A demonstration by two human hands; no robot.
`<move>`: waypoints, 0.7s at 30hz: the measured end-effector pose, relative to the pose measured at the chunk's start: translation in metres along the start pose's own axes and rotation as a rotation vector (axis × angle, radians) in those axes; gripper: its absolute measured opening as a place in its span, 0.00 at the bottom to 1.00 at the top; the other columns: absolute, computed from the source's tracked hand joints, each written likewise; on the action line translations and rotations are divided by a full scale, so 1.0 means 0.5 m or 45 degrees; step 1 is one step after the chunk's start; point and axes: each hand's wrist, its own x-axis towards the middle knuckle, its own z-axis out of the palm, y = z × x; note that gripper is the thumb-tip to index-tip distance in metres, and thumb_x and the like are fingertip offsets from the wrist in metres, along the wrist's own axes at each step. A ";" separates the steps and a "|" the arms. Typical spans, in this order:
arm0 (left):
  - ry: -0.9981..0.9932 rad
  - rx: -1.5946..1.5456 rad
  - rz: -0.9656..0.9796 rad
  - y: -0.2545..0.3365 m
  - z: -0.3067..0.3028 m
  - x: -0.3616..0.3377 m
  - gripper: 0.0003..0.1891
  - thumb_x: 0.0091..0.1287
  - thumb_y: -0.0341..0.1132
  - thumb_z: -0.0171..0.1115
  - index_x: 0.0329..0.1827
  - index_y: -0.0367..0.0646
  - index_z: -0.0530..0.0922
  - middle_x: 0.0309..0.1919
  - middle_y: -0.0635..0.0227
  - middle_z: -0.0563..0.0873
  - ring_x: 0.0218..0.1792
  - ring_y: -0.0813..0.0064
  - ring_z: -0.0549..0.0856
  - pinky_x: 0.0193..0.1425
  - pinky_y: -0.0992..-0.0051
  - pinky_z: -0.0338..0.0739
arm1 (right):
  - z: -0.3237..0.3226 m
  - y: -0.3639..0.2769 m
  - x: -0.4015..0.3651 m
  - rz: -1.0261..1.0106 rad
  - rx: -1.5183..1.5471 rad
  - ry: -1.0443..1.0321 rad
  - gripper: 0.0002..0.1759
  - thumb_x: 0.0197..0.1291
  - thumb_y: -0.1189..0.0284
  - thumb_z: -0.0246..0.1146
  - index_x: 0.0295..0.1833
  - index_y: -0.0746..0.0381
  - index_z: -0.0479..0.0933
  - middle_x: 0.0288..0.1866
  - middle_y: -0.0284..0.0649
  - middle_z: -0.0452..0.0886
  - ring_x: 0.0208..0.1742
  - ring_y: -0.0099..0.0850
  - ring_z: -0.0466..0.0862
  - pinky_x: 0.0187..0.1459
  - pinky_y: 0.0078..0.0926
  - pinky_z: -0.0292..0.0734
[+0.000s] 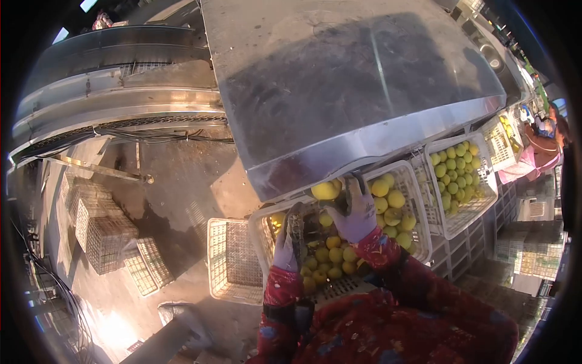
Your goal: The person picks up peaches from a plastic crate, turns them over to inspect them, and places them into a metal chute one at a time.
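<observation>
Both my hands wear gloves, pale lavender on the back with dark fingers. My right hand [356, 213] is over the near crate, its thumb and fingers around a yellow-green round fruit [324, 190], which looks like an apple or pear. My left hand [288, 238] is above the left part of the same white plastic crate [259, 242], its dark fingers stretched forward and nothing visible in them. Below my hands, several more yellow-green fruits [327, 262] lie in this crate. Another white crate [426, 233] of fruit stands just right of my right hand.
A metal-edged table [315, 103] lies ahead of the crates. To the left are a white crate [227, 261] and stacked crates [103, 233] on the floor. Farther right is a crate of greener fruit [454, 176], with a person in pink [533, 161] beyond.
</observation>
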 end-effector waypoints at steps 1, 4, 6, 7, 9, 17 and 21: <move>0.081 0.077 -0.040 0.013 -0.005 -0.007 0.22 0.79 0.40 0.50 0.71 0.40 0.67 0.59 0.60 0.81 0.50 0.75 0.83 0.54 0.77 0.80 | 0.038 0.035 0.022 0.009 -0.080 -0.058 0.37 0.47 0.72 0.75 0.63 0.64 0.68 0.53 0.51 0.75 0.49 0.50 0.79 0.51 0.44 0.78; 0.371 0.616 -0.100 -0.039 -0.091 -0.013 0.21 0.76 0.43 0.52 0.68 0.44 0.71 0.54 0.55 0.85 0.47 0.61 0.86 0.53 0.68 0.80 | 0.055 0.075 0.060 -0.204 -0.234 -0.006 0.36 0.48 0.72 0.74 0.62 0.66 0.68 0.51 0.52 0.76 0.47 0.49 0.80 0.47 0.43 0.79; 0.561 1.433 -0.118 -0.087 -0.122 -0.005 0.23 0.72 0.46 0.55 0.66 0.46 0.73 0.54 0.52 0.85 0.48 0.53 0.85 0.54 0.62 0.79 | 0.040 0.087 0.048 -0.157 -0.004 0.061 0.34 0.49 0.73 0.74 0.60 0.68 0.68 0.49 0.53 0.77 0.45 0.48 0.81 0.44 0.40 0.80; 0.562 1.644 -0.216 -0.131 -0.139 0.012 0.24 0.70 0.47 0.58 0.65 0.46 0.73 0.52 0.53 0.85 0.49 0.54 0.85 0.57 0.62 0.78 | 0.029 0.094 0.035 0.010 0.258 0.088 0.32 0.50 0.73 0.74 0.59 0.68 0.69 0.47 0.52 0.77 0.44 0.48 0.82 0.42 0.38 0.80; 0.466 2.001 -0.400 -0.233 -0.172 0.050 0.31 0.62 0.52 0.64 0.67 0.49 0.72 0.57 0.53 0.81 0.58 0.53 0.80 0.63 0.55 0.74 | 0.008 0.107 0.001 0.097 0.384 -0.031 0.29 0.53 0.73 0.72 0.59 0.66 0.70 0.46 0.50 0.79 0.42 0.47 0.83 0.41 0.35 0.80; 0.045 2.519 -0.332 -0.481 -0.245 0.149 0.40 0.59 0.46 0.68 0.75 0.58 0.61 0.66 0.48 0.69 0.63 0.47 0.74 0.64 0.48 0.71 | 0.291 0.400 -0.267 -0.235 -0.674 -1.087 0.35 0.60 0.64 0.64 0.72 0.60 0.61 0.57 0.54 0.79 0.54 0.48 0.83 0.53 0.44 0.79; 0.502 1.944 -0.505 -0.328 -0.166 0.098 0.38 0.60 0.39 0.69 0.73 0.55 0.62 0.64 0.47 0.71 0.63 0.48 0.75 0.63 0.49 0.74 | 0.365 0.433 -0.243 0.101 -0.382 -1.471 0.39 0.59 0.66 0.63 0.75 0.60 0.57 0.61 0.58 0.77 0.60 0.50 0.79 0.59 0.43 0.76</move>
